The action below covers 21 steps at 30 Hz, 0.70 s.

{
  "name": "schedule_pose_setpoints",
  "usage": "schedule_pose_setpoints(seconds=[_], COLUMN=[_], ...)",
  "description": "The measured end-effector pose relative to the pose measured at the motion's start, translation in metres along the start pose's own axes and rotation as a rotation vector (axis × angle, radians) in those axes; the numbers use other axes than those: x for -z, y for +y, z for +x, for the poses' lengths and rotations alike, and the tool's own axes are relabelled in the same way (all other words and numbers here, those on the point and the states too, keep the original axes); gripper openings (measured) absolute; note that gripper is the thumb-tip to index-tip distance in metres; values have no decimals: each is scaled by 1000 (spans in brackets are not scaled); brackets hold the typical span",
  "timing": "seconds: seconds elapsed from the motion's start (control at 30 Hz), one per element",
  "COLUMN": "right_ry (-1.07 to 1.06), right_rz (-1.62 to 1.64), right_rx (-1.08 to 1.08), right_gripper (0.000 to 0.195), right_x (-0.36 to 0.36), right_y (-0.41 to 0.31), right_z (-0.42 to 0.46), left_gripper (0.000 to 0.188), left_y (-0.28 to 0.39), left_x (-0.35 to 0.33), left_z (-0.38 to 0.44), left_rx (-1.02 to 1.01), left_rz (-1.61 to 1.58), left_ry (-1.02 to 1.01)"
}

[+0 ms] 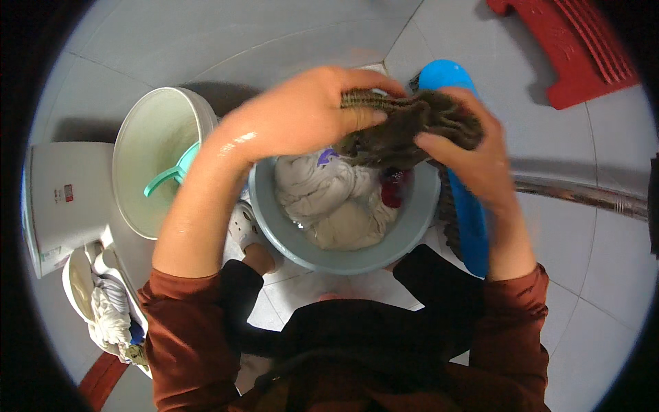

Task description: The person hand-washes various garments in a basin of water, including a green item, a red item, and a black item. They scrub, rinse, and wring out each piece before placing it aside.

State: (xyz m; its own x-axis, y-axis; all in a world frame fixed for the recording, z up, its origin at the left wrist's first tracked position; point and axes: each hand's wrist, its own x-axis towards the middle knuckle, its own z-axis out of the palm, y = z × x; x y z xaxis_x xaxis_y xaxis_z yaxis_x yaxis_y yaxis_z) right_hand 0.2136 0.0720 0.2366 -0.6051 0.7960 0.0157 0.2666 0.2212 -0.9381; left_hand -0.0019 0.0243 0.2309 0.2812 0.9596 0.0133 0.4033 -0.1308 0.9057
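Observation:
Between my two hands is a wet, dark olive-brown cloth [396, 136] with a ribbed, gathered edge, held above the far rim of a grey-blue basin [350, 265]. My left hand [329, 110] grips the ribbed part, thumb below and fingers above. My right hand [473, 139] pinches the bunched other end. Below, pale cream laundry [329, 201] lies in the basin's water, with a small purple patch [327, 157] on it. A dark red item [392, 190] sits near the basin's right inner side, partly covered by the cloth's shadow and blur.
Left stands a cream bucket [149, 129] holding a turquoise dipper [172, 175], beside a white box-like container [69, 195] and a white tub [77, 288] with clothes [110, 314]. Right are a blue-backed brush [468, 226], a metal pipe [582, 193] and a red plastic stool [571, 56].

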Motion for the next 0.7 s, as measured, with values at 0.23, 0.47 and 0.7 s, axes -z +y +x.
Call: schedule_pose_setpoints(seconds=[0.23, 0.47, 0.7], right_ry=[-76, -591, -232], right_rz=[-615, -1263, -584], right_rx=[-87, -315, -432], right_gripper=[79, 51, 44], right_x=[-102, -168, -138], right_y=[239, 329, 336], right_z=[5, -10, -5], left_gripper=[62, 44, 37], left_y=[-225, -315, -300], left_x=[-161, -229, -184], left_z=[-16, -30, 15], left_rx=[170, 526, 529], left_rz=[990, 612, 400], left_ry=[252, -73, -394])
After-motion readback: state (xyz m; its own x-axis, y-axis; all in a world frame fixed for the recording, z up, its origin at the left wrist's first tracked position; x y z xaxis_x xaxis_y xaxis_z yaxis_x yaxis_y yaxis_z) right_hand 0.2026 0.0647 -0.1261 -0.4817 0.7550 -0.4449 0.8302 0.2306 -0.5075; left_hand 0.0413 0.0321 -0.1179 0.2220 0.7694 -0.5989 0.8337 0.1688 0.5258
